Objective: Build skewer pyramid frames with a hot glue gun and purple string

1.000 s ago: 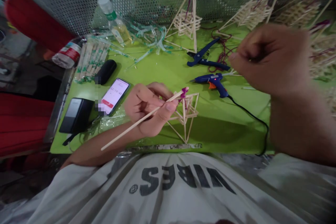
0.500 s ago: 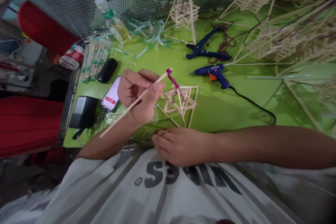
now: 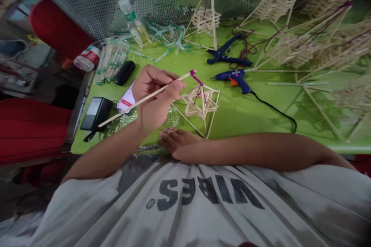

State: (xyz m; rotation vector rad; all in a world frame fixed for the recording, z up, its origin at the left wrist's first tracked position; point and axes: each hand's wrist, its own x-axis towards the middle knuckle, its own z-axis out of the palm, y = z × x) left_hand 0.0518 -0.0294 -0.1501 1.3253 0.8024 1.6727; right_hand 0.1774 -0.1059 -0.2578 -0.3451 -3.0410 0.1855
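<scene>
My left hand [image 3: 156, 94] is closed on a thin wooden stick [image 3: 124, 112], pinched between thumb and fingers and slanting up to the right. Purple string [image 3: 198, 80] is knotted round the stick's upper end. It runs down to the peak of a small pyramid-shaped frame of sticks [image 3: 204, 102], which stands on the green table with a star-like lattice hung inside. My right hand [image 3: 176, 139] lies palm down at the near table edge, fingers stretched out and holding nothing, just below clear plastic film [image 3: 171, 117].
Right of the frame lie a blue glue gun [image 3: 236, 79] with a black cord and dark blue cutters [image 3: 228, 54]. Larger stick frames [image 3: 301, 48] crowd the right side. A bottle [image 3: 136, 27], wrapped stick bundles [image 3: 110, 61], a phone [image 3: 126, 98] and a black box [image 3: 97, 112] are at left.
My right hand has slid forward and left, from above the shirt onto the table edge. The stick in my left hand now slants less steeply. The view has shifted slightly.
</scene>
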